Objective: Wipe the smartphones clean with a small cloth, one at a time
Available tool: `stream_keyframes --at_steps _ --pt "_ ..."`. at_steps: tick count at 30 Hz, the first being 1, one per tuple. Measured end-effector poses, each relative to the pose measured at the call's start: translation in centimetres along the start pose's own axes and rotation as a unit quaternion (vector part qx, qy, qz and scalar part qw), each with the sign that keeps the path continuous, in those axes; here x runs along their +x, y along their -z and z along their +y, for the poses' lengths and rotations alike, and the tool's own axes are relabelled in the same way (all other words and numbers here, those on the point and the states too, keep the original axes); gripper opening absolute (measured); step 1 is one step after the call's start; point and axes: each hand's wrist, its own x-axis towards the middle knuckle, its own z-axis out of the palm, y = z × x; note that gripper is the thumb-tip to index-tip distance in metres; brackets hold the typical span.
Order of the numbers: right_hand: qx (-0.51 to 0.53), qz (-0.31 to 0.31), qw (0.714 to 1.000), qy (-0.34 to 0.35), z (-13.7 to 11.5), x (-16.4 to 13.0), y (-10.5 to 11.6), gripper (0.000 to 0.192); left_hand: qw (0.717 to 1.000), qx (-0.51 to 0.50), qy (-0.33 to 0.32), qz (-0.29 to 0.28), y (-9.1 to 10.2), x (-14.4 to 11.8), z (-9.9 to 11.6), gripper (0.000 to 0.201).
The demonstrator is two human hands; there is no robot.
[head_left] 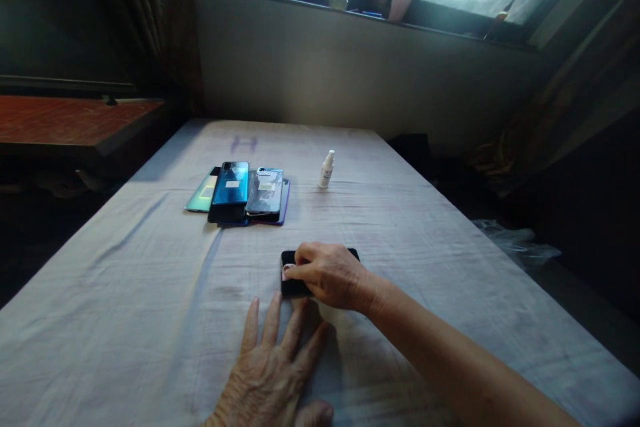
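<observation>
A black smartphone [295, 288] lies flat on the white cloth with its long side across my view. My right hand [333, 275] is over it, fingers bent and the index finger pressing a small pale pad [287, 272] onto the phone's left end. Most of that pad is hidden under the fingers. My left hand [273, 360] rests palm down on the cloth in front of the phone, fingers spread, with fingertips close to its near edge. The hand covers much of the phone's right half.
Several smartphones, among them a blue one [233, 183] and a grey one [265, 192], lie stacked at the far left. A white spray bottle [327, 170] stands upright right of them. The cloth-covered table [150, 280] ends at a wall below a windowsill [300, 1].
</observation>
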Motion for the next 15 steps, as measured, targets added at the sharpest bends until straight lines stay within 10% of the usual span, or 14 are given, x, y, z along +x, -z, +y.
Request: stream_keyframes --at_steps 15 --pt "-0.012 0.005 0.998 -0.055 1.1 1.2 -0.1 0.032 1.000 0.003 -0.003 -0.006 0.0 0.1 -0.1 0.087"
